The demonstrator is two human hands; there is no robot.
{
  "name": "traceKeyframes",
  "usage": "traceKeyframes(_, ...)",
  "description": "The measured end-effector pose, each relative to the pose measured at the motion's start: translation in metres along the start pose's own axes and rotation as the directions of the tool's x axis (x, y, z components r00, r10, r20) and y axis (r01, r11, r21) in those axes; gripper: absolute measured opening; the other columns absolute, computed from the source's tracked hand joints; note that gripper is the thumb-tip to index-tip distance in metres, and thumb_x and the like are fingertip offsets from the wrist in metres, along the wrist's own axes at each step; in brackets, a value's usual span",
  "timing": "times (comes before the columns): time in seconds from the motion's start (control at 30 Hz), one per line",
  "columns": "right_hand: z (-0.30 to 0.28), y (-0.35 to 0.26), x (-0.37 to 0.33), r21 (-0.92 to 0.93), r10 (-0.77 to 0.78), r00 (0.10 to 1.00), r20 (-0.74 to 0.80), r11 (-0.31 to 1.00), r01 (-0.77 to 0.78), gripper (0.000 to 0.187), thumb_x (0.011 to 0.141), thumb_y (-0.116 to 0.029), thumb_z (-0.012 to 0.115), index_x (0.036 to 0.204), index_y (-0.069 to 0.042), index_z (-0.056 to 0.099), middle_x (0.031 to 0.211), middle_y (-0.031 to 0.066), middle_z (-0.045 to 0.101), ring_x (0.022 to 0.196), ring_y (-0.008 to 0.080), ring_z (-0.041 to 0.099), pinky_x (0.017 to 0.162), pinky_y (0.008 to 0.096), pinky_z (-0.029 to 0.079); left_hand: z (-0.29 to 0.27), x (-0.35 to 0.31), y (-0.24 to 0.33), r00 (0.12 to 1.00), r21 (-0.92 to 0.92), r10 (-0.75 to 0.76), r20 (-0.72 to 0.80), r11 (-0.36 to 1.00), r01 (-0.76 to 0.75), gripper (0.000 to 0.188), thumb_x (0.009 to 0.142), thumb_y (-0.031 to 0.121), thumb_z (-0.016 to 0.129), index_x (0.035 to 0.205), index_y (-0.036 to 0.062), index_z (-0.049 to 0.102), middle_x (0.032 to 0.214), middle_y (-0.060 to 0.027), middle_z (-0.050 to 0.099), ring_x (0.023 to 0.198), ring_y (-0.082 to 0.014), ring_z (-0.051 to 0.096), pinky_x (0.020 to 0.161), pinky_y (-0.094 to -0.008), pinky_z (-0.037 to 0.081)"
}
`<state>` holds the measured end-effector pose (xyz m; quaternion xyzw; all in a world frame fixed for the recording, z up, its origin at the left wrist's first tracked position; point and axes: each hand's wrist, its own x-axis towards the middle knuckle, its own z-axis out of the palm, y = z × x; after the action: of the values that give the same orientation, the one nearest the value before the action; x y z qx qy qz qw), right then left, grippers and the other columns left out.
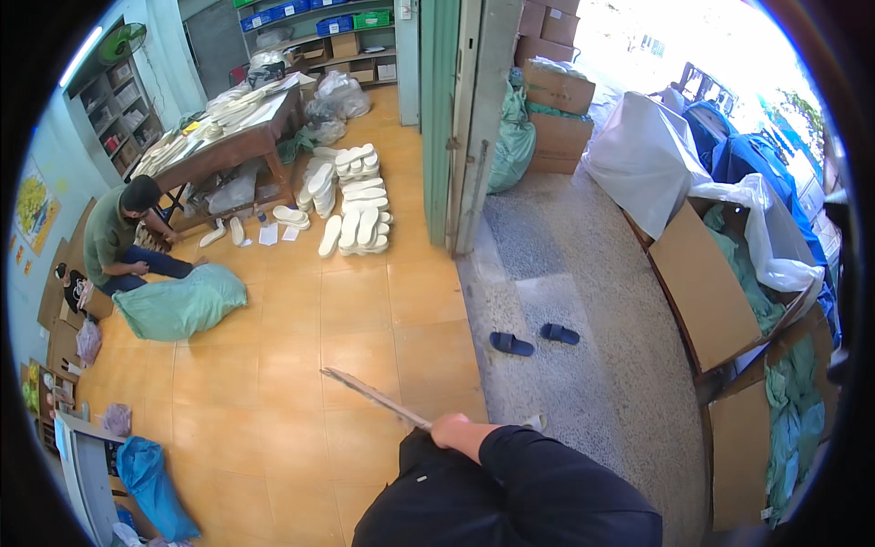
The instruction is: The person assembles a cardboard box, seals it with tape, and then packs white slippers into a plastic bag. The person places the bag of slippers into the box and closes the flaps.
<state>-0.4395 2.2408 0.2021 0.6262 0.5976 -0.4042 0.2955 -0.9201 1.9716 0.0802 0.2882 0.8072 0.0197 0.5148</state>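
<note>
My right hand [447, 428] is closed round the near end of a long, thin brown piece [374, 394], which looks like a sheet of cardboard seen nearly edge-on. It points away to the left, above the orange tiled floor [290, 365]. Most of my fingers are hidden behind the back of the hand and the dark sleeve. No part of my left hand shows. Beyond the piece, stacks of cream shoe soles [365, 223] stand on the tiles, with several loose soles [213, 234] farther left.
At the left a person [121, 228] sits low beside a full green sack [187, 303]. A table [228, 137] piled with soles stands behind. Dark slippers [511, 344] lie past the doorway's green frame [447, 137]. Large cardboard boxes [704, 283] line the right.
</note>
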Motion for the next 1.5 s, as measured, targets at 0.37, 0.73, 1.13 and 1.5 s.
traceKeyframes(0.37,-0.120,-0.082,0.089,-0.253,-0.182,0.972,0.146,0.943,0.214,0.033,0.077,-0.012,0.073,0.110,-0.009,0.074,0.114,0.0112,0.071,0.103,0.0313,0.068,0.078,0.0477,0.058,-0.043,0.027,0.150,0.974,-0.149,0.181,-0.134,0.968,-0.201,0.033,0.093,0.032,0.061,0.110,0.0033,0.067,0.092,-0.0134,0.071,0.084,-0.0274,0.068,0.076,-0.0456,0.054)
traceKeyframes(0.73,-0.060,-0.184,0.071,-0.390,0.015,0.993,0.116,0.920,0.032,0.029,0.083,-0.019,0.070,0.108,-0.004,0.073,0.099,0.0170,0.073,0.085,0.0379,0.071,0.070,0.0552,0.058,-0.063,0.056,0.361,0.773,-0.185,0.202,0.601,0.976,-0.111,0.076,0.095,0.059,0.052,0.138,-0.0020,0.039,0.116,-0.0234,0.064,0.088,-0.0371,0.070,0.066,-0.0433,0.058)
traceKeyframes(1.13,-0.009,-0.228,0.043,-0.061,-0.226,0.971,0.079,0.971,0.231,0.034,0.076,-0.025,0.077,0.106,-0.008,0.074,0.099,0.0149,0.073,0.091,0.0339,0.070,0.071,0.0544,0.058,-0.043,0.113,0.309,0.740,-0.314,-0.053,0.671,0.884,0.348,0.042,0.089,0.035,0.046,0.115,0.0037,0.056,0.109,-0.0179,0.064,0.104,-0.0432,0.062,0.084,-0.0561,0.050)
traceKeyframes(1.5,0.031,-0.151,0.052,0.450,-0.292,0.956,-0.006,0.853,0.264,0.100,0.069,-0.065,0.076,0.142,-0.004,0.047,0.137,0.0225,0.055,0.126,0.0348,0.054,0.105,0.0414,0.043,-0.038,0.129,0.322,0.873,-0.491,0.232,0.428,0.871,0.010,0.041,0.090,0.021,0.064,0.119,-0.0064,0.054,0.107,-0.0220,0.068,0.090,-0.0335,0.071,0.069,-0.0445,0.060)
